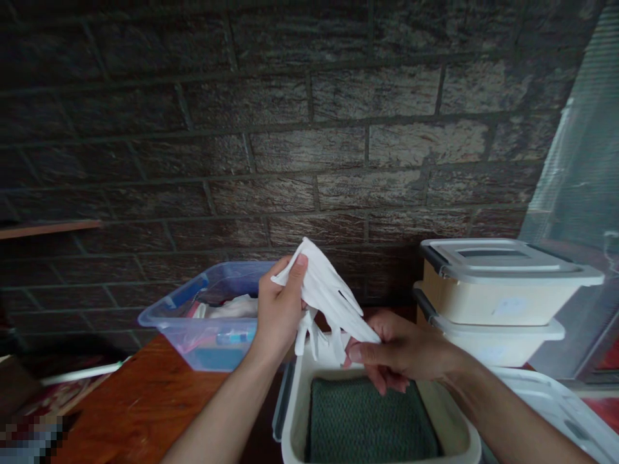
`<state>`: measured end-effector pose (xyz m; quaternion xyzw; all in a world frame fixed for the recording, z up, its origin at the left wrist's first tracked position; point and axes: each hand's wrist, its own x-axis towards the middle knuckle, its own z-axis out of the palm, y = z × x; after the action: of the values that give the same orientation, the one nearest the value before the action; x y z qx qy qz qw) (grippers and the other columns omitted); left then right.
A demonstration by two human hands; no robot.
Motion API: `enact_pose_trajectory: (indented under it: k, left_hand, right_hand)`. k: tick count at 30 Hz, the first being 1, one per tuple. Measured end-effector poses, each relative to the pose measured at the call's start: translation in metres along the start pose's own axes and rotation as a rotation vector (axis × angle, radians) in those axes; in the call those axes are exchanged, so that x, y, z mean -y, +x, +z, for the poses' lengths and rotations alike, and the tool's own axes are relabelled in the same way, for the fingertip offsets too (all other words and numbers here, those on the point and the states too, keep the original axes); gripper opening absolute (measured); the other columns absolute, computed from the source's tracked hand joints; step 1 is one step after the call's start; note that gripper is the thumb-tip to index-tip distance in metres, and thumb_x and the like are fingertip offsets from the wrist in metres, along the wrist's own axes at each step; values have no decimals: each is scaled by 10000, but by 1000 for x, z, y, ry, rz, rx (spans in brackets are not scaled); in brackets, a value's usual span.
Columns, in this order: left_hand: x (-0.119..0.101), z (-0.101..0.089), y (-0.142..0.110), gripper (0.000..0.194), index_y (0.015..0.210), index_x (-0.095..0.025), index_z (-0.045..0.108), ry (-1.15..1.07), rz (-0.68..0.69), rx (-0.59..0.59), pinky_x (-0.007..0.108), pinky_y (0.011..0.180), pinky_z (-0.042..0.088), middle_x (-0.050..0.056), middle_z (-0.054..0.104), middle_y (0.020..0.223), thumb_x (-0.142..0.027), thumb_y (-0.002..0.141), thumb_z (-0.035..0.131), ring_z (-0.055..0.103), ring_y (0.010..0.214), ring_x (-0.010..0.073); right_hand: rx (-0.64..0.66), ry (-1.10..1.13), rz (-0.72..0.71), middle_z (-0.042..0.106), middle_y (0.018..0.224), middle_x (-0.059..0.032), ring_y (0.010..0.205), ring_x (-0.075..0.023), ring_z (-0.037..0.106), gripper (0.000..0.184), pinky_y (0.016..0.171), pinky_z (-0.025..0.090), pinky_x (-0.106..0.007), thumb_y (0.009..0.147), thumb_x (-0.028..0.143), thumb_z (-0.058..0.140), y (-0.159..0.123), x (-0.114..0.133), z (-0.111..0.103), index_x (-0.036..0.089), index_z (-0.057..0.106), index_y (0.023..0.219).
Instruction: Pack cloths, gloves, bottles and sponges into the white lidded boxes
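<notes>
Thin white gloves (329, 283) are held up in front of me, their limp fingers dangling. My left hand (283, 303) pinches their upper left end between thumb and fingers. Lower down on the right, my right hand (387, 351) grips the fingertip end of one glove between thumb and forefinger. Beneath both hands is an uncovered cream storage box (290, 428), with a folded dark green knitted cloth (370, 422) inside. The exact number of gloves in my hands is unclear.
To the left, a translucent blue bin (171, 322) holds cloth items and a blue object. Two lidded cream boxes (498, 290) are stacked at right, near a loose white lid (561, 406). All stand around a brown wooden table (140, 406) against a brick wall (309, 148).
</notes>
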<state>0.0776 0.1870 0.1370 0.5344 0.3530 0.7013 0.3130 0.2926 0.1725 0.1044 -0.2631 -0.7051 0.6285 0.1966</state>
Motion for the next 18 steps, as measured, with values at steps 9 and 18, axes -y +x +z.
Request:
enact_pose_trajectory:
  k: [9, 18]
  left_hand:
    - [-19, 1, -12, 349, 731, -159, 615, 244, 43, 292, 192, 523, 339, -34, 521, 646, -441, 932, 659, 439, 599, 96]
    - [-19, 7, -16, 360, 749, -148, 659, 303, -19, 420, 201, 524, 337, -21, 549, 657, -458, 931, 651, 452, 616, 106]
  right_hand:
    - [-281, -157, -269, 670, 1167, -79, 1042, -196, 629, 586, 890, 521, -317, 733, 382, 884, -6, 10, -11, 192, 622, 1220]
    - [-293, -202, -67, 571, 506, 36, 390, -74, 460, 494, 348, 294, -175, 893, 610, 649, -5, 3, -4, 136, 688, 756]
